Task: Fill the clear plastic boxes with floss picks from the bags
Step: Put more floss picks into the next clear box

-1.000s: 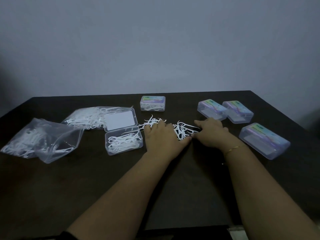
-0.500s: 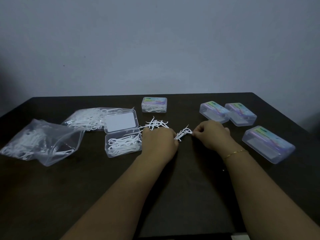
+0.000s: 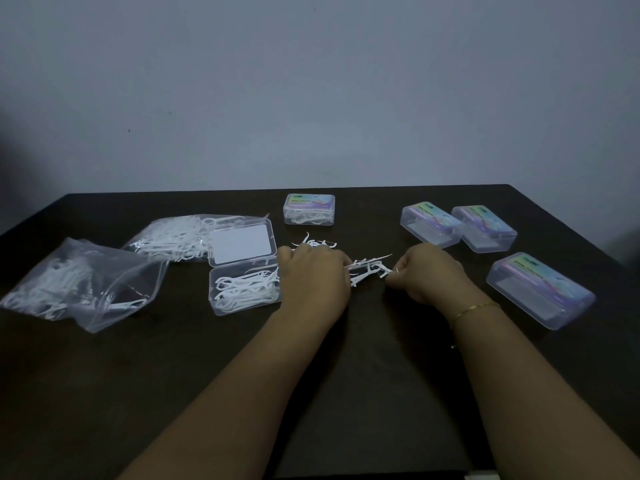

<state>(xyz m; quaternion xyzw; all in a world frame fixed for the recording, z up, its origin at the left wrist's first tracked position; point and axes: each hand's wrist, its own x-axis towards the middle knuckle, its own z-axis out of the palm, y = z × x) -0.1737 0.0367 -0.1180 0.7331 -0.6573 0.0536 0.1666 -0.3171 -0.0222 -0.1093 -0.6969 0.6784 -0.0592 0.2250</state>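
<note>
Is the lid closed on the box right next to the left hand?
No, the open box beside the left hand has its lid flipped back flat, with floss picks showing inside.

The scene is dimly and evenly lit with a cold bluish cast. The dark counter point(image 3: 346, 393) is rendered almost black, with little surface detail. Wide-angle bending is seen along its far edge. Slight softness and grain are noted throughout.

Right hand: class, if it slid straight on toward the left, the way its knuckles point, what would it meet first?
Probably the bunch of floss picks, then the left hand gripping it; depth is uncertain.
</note>
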